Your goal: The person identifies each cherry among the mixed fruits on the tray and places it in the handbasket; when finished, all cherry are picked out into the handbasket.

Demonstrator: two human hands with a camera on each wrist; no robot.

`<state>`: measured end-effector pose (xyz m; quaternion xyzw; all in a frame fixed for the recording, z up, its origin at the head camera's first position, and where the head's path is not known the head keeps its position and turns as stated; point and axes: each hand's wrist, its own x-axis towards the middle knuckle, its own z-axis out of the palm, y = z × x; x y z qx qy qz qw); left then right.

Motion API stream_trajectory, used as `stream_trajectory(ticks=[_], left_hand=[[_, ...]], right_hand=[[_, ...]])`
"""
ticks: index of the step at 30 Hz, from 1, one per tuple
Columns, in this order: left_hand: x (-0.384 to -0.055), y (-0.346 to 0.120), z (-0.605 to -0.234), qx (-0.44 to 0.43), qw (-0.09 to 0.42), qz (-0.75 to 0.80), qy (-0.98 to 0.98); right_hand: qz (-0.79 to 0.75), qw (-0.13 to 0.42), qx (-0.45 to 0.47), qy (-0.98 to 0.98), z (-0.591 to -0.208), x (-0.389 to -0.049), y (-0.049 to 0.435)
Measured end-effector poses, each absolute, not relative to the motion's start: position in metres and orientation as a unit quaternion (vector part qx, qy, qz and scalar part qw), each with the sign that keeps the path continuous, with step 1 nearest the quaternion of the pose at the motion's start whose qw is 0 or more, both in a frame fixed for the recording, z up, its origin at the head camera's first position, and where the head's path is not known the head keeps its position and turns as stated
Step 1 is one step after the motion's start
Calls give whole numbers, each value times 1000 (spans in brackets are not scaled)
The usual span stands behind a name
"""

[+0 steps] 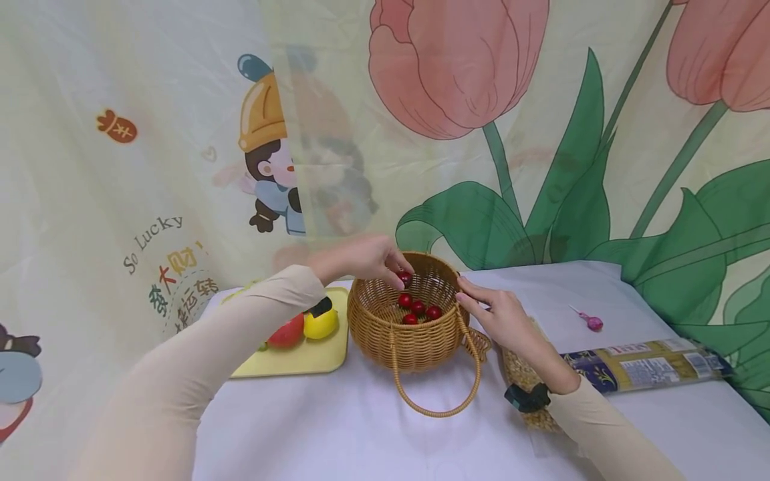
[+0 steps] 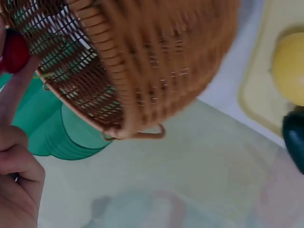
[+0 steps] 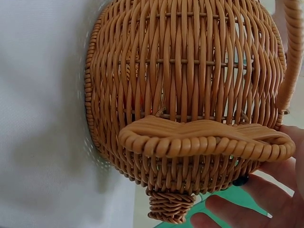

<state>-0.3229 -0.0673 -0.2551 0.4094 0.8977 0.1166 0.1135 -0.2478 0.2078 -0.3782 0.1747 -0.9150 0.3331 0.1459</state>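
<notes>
A round wicker basket [image 1: 415, 347] stands on the white cloth, its looped handle [image 1: 436, 414] hanging down at the front. Over its open top, my left hand [image 1: 373, 257] pinches a dark red cherry [image 1: 405, 278] between thumb and fingers. The left wrist view shows that cherry [image 2: 14, 51] close to the rim. Several more cherries [image 1: 418, 307] lie inside, on the basket's floor. At the right side, my right hand [image 1: 499, 314] holds the rim; in the right wrist view its fingers [image 3: 270, 190] lie against the wicker near a woven tail-like piece [image 3: 206, 140].
Left of the basket, a yellow tray [image 1: 325, 357] bears a red fruit [image 1: 289, 332] and a yellow fruit [image 1: 321, 324]. To the right lie a bag of grain [image 1: 520, 374], a blue and gold packet [image 1: 650, 367] and a pink lollipop [image 1: 594, 323]. A printed curtain [image 1: 337, 167] hangs behind.
</notes>
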Motion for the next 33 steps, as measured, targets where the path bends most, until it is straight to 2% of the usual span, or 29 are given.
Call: stream_trajectory(ticks=[6, 19, 33], left_hand=[[-341, -40, -257, 415, 139, 85, 895], [-361, -3, -265, 416, 134, 64, 897], [-371, 10, -305, 405, 136, 67, 902]], right_hand=[[332, 140, 172, -917, -376, -247, 207], [333, 137, 175, -916, -375, -248, 209], [338, 139, 175, -914, -377, -249, 209]])
